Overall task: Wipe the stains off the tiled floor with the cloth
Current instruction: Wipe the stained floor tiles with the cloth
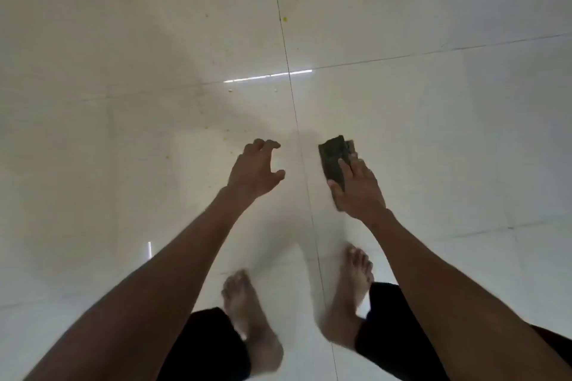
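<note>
Floor (123,164) of pale glossy tiles, yellowish stains (227,130) ahead of bare feet (250,318).

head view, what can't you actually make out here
- Cloth: its near end is covered by the right hand, so its full shape is hidden; whether it touches the floor is unclear.
- Stains: yellowish specks on the tiled floor, too small to identify.
- Feet: blurred.
- Left hand: its fingers are curled open, palm side hidden.

No readable text, label, brand, number or sign on anything in view
</note>
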